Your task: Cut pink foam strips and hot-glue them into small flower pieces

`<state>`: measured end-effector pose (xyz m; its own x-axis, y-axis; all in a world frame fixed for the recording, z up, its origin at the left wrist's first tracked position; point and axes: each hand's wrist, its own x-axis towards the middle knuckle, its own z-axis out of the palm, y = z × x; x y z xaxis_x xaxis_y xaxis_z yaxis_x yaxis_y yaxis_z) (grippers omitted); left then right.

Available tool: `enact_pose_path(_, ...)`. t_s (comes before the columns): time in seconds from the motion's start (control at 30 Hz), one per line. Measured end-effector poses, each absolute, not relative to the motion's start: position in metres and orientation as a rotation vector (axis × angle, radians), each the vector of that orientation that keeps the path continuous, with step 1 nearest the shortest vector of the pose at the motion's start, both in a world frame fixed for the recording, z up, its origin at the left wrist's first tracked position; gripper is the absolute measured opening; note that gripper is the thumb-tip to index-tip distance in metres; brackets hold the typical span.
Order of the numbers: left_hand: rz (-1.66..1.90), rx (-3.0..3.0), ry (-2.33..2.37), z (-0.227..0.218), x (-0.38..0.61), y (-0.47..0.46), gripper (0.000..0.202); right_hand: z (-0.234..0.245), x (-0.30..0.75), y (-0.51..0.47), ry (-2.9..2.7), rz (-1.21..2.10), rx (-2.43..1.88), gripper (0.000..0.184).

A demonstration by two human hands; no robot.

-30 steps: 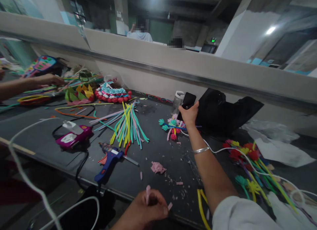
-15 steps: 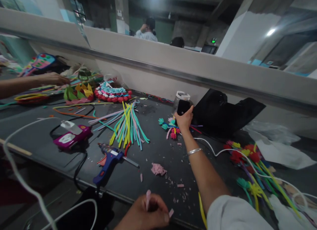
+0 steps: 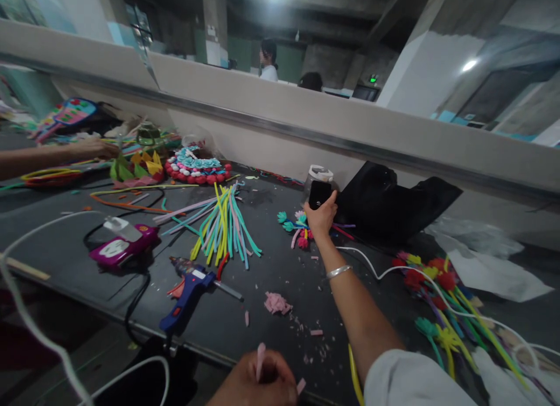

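My right hand (image 3: 321, 214) is stretched to the far side of the table, closed on a black smartphone (image 3: 319, 194) that stands upright against a clear jar (image 3: 321, 174). Small pipe-cleaner flowers (image 3: 291, 222) in teal, pink and red lie beside that wrist. My left hand (image 3: 258, 378) is curled at the near edge, a pale pink pipe cleaner (image 3: 261, 359) poking up from its fingers. Just beyond it sits a heap of pink clippings (image 3: 277, 303), with short pink scraps scattered around.
A blue glue gun (image 3: 186, 298) and a purple power strip (image 3: 123, 242) lie left, by a fan of pipe cleaners (image 3: 225, 225). A black bag (image 3: 389, 202) and finished flowers (image 3: 431, 275) are right; a white cable (image 3: 370, 266) crosses there. Another person's hand (image 3: 98, 148) works at far left.
Both hands keep nearly the same pose. Digits now show on the phone's screen, which was almost dark before. The view has shifted slightly.
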<state>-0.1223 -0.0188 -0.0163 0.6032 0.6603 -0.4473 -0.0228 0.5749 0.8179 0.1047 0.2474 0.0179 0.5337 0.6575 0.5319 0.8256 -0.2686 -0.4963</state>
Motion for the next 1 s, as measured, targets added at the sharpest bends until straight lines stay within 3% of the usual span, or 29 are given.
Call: enact_pose_path(1.0, 0.444, 0.89, 0.849, -0.033, -0.119, -0.021, 0.046, 0.001, 0.111, 0.254, -1.139, -0.169, -1.788, 0.105)
